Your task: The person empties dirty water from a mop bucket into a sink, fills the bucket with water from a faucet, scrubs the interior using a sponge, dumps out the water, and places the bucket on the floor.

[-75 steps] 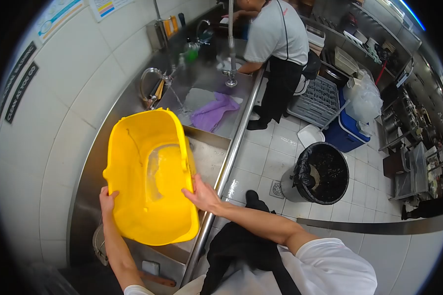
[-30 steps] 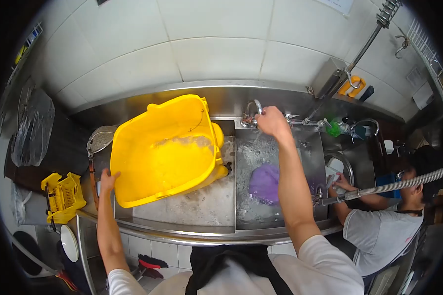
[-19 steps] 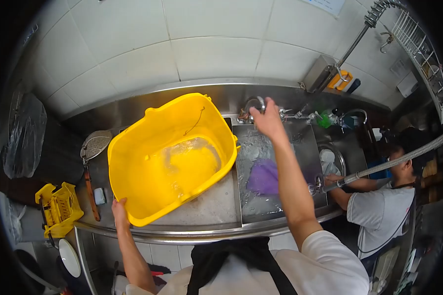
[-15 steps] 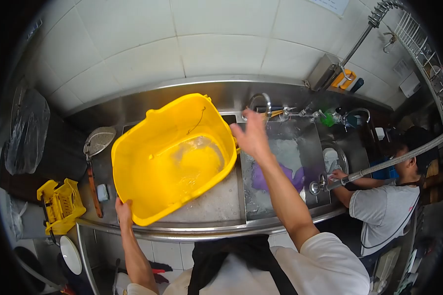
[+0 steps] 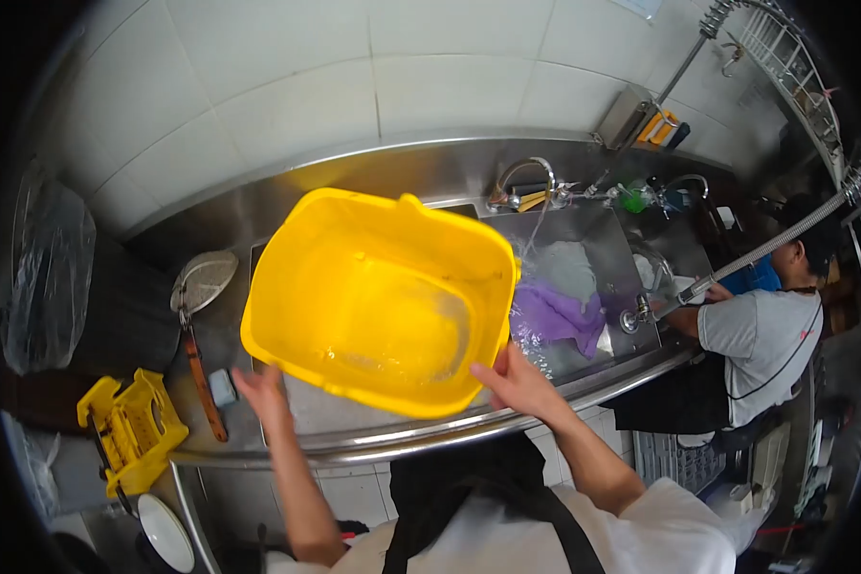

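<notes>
A large yellow mop bucket (image 5: pixel 383 277) is tilted over the steel sink, its inside facing me, with a little water on the bottom. My right hand (image 5: pixel 521 383) grips its rim at the near right corner, the thumb inside. Beside the near left corner, my left hand (image 5: pixel 268 400) has its fingers spread and holds nothing. To the bucket's right, a purple cloth (image 5: pixel 562 314) lies wet in a sink basin (image 5: pixel 593 359). Water runs from the curved faucet (image 5: pixel 536 167) behind it. The bucket hides most of the left basin.
On the left stand a yellow mop wringer (image 5: pixel 134 430) and a strainer (image 5: pixel 206 282); a wooden-handled tool (image 5: pixel 201 373) and a small sponge-like block (image 5: pixel 222 387) lie nearby. A co-worker (image 5: pixel 765 344) works at the right basin. A spray hose (image 5: pixel 784 239) crosses the right side.
The bucket has turned and shifted right. My right hand has moved from near the faucet to the bucket's near right rim. My left hand has let go of the rim. Water now streams from the faucet.
</notes>
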A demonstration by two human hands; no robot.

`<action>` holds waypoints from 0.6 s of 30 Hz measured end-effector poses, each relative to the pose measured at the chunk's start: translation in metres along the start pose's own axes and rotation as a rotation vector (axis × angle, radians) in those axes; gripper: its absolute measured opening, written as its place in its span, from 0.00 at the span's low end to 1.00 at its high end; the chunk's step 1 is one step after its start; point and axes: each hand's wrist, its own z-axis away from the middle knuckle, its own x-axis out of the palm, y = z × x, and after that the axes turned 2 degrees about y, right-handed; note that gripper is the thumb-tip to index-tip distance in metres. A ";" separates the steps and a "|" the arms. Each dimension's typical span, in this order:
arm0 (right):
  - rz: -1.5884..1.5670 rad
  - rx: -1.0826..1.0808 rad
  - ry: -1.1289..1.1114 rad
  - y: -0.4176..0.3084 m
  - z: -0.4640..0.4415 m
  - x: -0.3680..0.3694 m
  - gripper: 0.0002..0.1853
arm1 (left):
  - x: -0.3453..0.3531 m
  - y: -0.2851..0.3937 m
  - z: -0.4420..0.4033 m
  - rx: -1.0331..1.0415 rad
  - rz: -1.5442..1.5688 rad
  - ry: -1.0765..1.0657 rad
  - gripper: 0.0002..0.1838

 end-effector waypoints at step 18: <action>0.042 0.014 -0.084 -0.056 -0.074 -0.024 0.22 | -0.012 0.065 0.096 0.174 0.096 -0.420 0.34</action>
